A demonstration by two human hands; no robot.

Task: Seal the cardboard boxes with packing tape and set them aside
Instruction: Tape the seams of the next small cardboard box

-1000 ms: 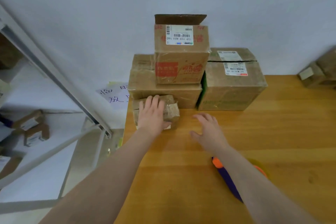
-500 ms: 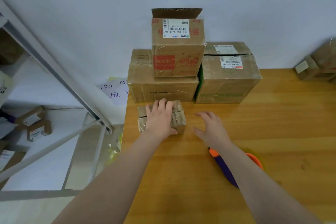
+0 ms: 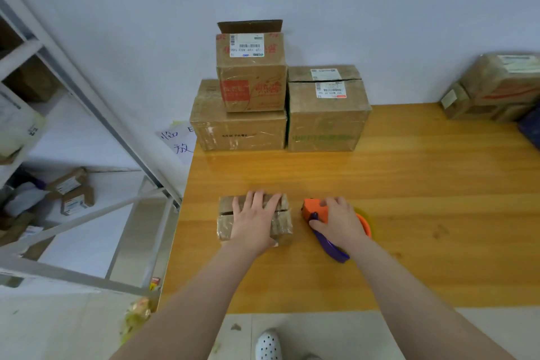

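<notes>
While the left hand (image 3: 257,221) lies flat, fingers spread, on the small box (image 3: 225,225) on the table (image 3: 409,213), seemingly pinning its flaps for taping, the right hand (image 3: 339,221) curls round the tape dispenser (image 3: 314,208) just right of that box, stacked boxes (image 3: 251,131) well behind it

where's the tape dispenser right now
In the head view the tape dispenser lies on the wooden table, right of centre, gripped by the right hand, just right of the small box the left hand presses.
</notes>
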